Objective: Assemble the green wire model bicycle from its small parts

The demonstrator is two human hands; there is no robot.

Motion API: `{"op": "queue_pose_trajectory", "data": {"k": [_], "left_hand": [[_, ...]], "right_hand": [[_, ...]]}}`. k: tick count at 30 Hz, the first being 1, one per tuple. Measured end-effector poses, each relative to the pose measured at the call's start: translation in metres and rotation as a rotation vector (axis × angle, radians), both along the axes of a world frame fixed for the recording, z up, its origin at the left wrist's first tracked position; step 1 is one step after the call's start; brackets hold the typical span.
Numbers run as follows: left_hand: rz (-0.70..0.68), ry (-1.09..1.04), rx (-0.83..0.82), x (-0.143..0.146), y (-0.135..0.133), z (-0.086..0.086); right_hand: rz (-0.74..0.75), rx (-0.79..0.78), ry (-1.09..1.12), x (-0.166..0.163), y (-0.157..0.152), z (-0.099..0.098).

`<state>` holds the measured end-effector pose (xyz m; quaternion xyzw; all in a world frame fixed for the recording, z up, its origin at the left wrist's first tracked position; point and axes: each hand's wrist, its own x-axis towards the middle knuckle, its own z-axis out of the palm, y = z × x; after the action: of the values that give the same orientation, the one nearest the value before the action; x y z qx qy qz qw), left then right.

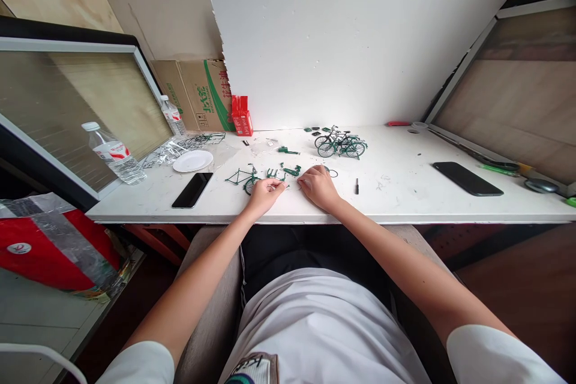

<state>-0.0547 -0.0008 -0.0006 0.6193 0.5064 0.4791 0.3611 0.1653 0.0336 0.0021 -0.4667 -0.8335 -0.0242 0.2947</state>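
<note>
My left hand (264, 195) is closed in a pinch over the table's near side, with a small green part (286, 179) showing at its fingertips. My right hand (318, 186) rests on the tabletop with fingers bent together; whatever they hold, if anything, is too small to make out. Left of my left hand lies a green toy bicycle frame (238, 176) with a dark wheel, partly covered by that hand. Several green model pieces (292, 171) lie between and beyond my hands. A thin wheel ring (332, 173) shows just past my right hand.
Model bicycles (341, 143) stand at the back. Phones lie left (192, 190) and right (468, 179). A white plate (193, 161), water bottles (116, 155), part sprues (202, 141), a red box (242, 116) and a small screwdriver (357, 186) are also on the table.
</note>
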Motion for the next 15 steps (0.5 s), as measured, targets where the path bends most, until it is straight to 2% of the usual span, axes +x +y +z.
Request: {"op": "queue_pose_trajectory", "data": {"k": [9,15], "left_hand": [[-0.015,0.032,0.007,0.001,-0.0019,0.0011],[-0.022,-0.015,-0.029,0.0028,-0.0031,0.0039]], "right_hand": [[-0.008,-0.016,0.016,-0.0006,-0.0005,0.0024],[-0.021,-0.017,-0.067,-0.0024,-0.0048,0.0063]]}}
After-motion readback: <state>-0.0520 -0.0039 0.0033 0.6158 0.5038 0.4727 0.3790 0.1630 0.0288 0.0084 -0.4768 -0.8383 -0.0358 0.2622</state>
